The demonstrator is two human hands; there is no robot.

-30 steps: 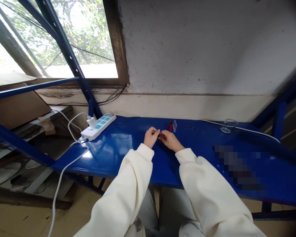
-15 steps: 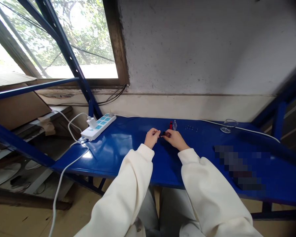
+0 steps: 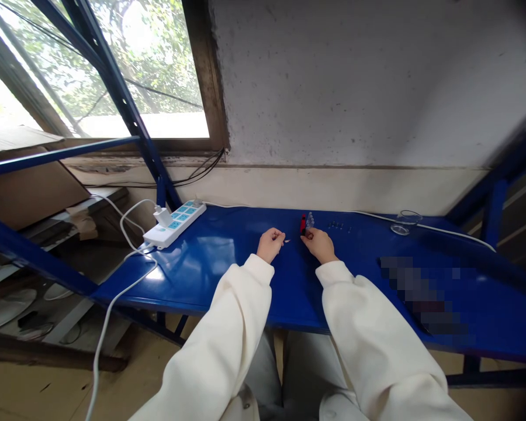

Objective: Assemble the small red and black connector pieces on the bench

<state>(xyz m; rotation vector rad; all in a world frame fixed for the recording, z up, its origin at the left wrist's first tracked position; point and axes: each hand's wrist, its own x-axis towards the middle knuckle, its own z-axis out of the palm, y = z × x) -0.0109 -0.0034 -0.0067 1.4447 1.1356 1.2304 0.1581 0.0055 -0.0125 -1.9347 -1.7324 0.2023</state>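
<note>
My left hand (image 3: 270, 244) is closed in a pinch over the blue tabletop. A tiny pale, thin piece (image 3: 288, 241) pokes out from its fingertips, too small to name. To its right, my right hand (image 3: 319, 244) has thumb and finger pinched on a small black piece (image 3: 303, 233), partly hidden by the fingers. That black piece is right at the near end of a small red object (image 3: 303, 221). Just beside the red object stands a cluster of clear plastic pieces (image 3: 310, 220).
Several tiny clear parts (image 3: 339, 225) lie farther right on the blue table (image 3: 228, 286). A clear round container (image 3: 405, 222) is at the back right, near a white cable. A blurred dark item (image 3: 425, 295) lies at the right. A white power strip (image 3: 175, 225) sits at the left.
My right hand has moved right, away from my left hand, taking the black piece to the red object. My left hand stays in place, and the thin piece in it now shows.
</note>
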